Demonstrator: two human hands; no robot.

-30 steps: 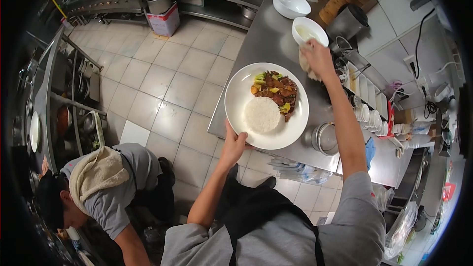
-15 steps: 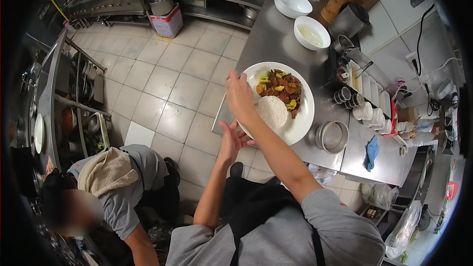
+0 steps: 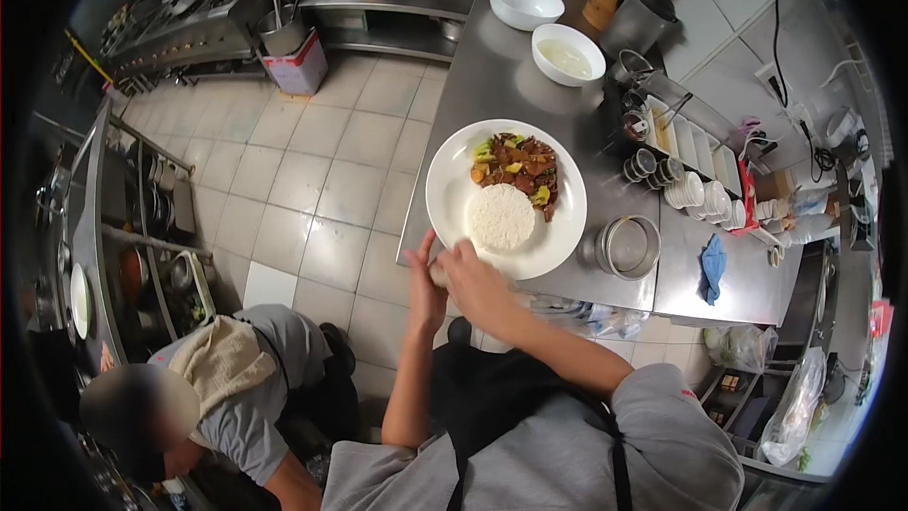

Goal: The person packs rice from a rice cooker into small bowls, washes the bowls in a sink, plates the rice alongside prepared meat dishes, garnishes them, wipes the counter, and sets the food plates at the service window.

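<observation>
By the near rim of the white plate point(image 3: 443, 185), the left hand point(image 3: 427, 286) has its fingers extended and the right hand point(image 3: 480, 288) is curled; whether it pinches something is too unclear to tell. The plate shows over the steel surface's point(image 3: 492, 80) near end, bearing a rice mound point(image 3: 501, 218) with glazed meat and vegetables point(image 3: 523, 170) behind. A metal pot point(image 3: 632, 250) stands right of the plate, a white bowl point(image 3: 550, 68) beyond it.

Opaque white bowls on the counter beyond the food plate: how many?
2: the nearer bowl, past the plate, and the farther bowl just beyond it. None looks hidden.
</observation>
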